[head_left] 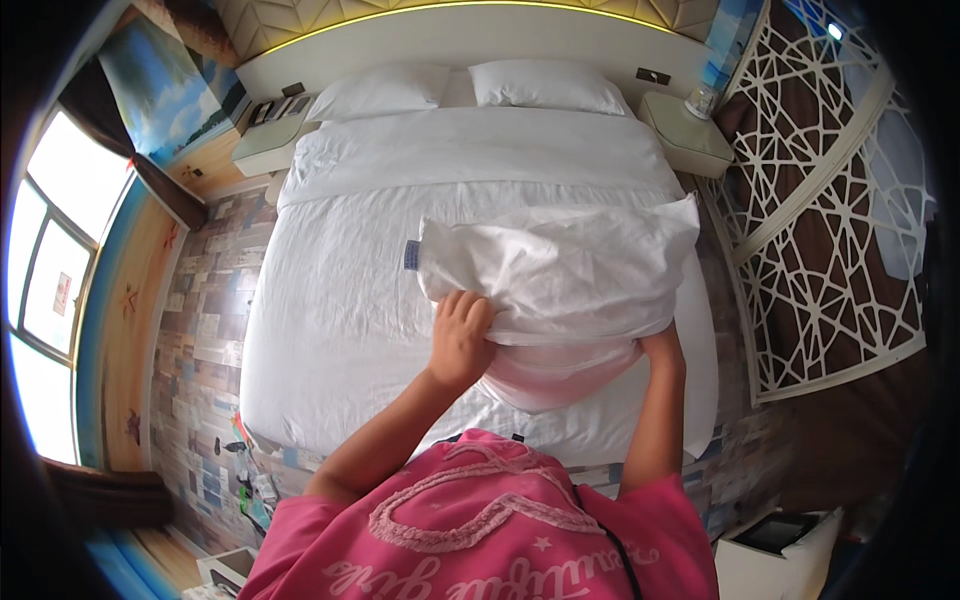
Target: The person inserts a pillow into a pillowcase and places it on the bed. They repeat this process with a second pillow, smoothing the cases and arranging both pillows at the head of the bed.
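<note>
A white pillowcase (570, 260) with a small blue label at its left corner covers most of a pillow. The pillow's pale pinkish end (560, 375) bulges out of the opening toward me. My left hand (465, 335) is closed on the left side of the pillowcase's open edge, knuckles up. At the right end of that edge, my right hand (660, 345) grips the cloth; its fingertips are hidden under the fabric. Pillow and case lie over the near right part of the bed (330, 330), which is made up with white bedding.
Two white pillows (380, 90) rest against the headboard (480, 45). Nightstands (685, 135) flank the bed. On the right stands a white lattice screen (810, 180); windows (50, 260) are at the left. Small items (250, 475) lie on the patchwork-patterned floor (200, 330).
</note>
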Motion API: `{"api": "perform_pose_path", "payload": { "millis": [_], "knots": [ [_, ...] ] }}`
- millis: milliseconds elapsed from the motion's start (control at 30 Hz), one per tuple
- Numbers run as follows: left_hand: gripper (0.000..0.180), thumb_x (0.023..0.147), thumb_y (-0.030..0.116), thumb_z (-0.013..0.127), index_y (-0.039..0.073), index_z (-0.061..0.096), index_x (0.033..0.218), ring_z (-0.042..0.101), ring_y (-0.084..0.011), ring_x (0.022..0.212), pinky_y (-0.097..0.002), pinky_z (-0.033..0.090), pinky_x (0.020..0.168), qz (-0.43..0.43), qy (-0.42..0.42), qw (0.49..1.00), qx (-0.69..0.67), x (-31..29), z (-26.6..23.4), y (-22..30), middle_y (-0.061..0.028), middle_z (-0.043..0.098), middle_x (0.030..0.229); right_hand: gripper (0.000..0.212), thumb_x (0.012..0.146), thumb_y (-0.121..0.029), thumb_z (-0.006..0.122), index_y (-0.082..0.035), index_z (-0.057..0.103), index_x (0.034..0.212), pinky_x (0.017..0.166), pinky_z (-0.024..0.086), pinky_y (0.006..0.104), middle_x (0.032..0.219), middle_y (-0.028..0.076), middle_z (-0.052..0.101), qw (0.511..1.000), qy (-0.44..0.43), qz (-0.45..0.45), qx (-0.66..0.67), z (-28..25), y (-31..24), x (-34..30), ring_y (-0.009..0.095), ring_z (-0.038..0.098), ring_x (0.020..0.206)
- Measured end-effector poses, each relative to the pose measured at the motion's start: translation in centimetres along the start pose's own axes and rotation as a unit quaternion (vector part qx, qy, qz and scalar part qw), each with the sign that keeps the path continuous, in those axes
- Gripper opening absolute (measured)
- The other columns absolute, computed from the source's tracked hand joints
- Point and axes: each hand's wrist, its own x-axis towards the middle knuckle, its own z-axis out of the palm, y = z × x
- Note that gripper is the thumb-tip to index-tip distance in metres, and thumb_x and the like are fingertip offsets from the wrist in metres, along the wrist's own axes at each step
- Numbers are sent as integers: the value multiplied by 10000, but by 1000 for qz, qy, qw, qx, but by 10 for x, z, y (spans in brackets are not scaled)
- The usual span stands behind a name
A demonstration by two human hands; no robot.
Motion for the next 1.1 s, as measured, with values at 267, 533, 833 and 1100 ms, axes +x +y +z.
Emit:
{"api": "perform_pose_path", "payload": {
  "millis": [267, 533, 833, 1100],
  "knots": [
    [210, 625, 36, 629, 44, 489, 781, 517, -326, 779, -407, 400, 713, 35, 33, 997, -55, 9, 7, 30, -117, 543, 839, 351, 862, -60, 533, 27, 520, 1203, 916, 410, 459, 1163, 208, 560, 923, 188, -277, -191, 10, -3, -70, 365, 537, 1056],
    [278, 605, 44, 640, 64, 554, 869, 528, -290, 807, -387, 408, 717, 44, 78, 995, -43, 33, -15, 52, -92, 569, 916, 158, 733, -60, 649, 0, 638, 879, 800, 462, 460, 969, 160, 606, 833, -17, -502, -232, 74, -62, -115, 349, 591, 928],
    [335, 590, 14, 659, 69, 537, 897, 523, -310, 843, -402, 399, 775, 57, 26, 994, -85, 43, -1, 64, -99, 554, 919, 363, 870, -307, 592, -95, 551, 1162, 919, 460, 407, 1149, 125, 584, 754, 123, -506, -400, 138, 21, -16, 268, 586, 1052],
    [339, 573, 48, 687, 108, 594, 893, 539, -263, 939, -373, 386, 816, 115, 43, 990, -62, 49, -10, 62, -37, 572, 961, 435, 861, -304, 608, -90, 519, 1229, 963, 426, 428, 1216, 143, 548, 814, 114, -423, -381, 140, -22, 26, 293, 541, 1121]
  ]
}}
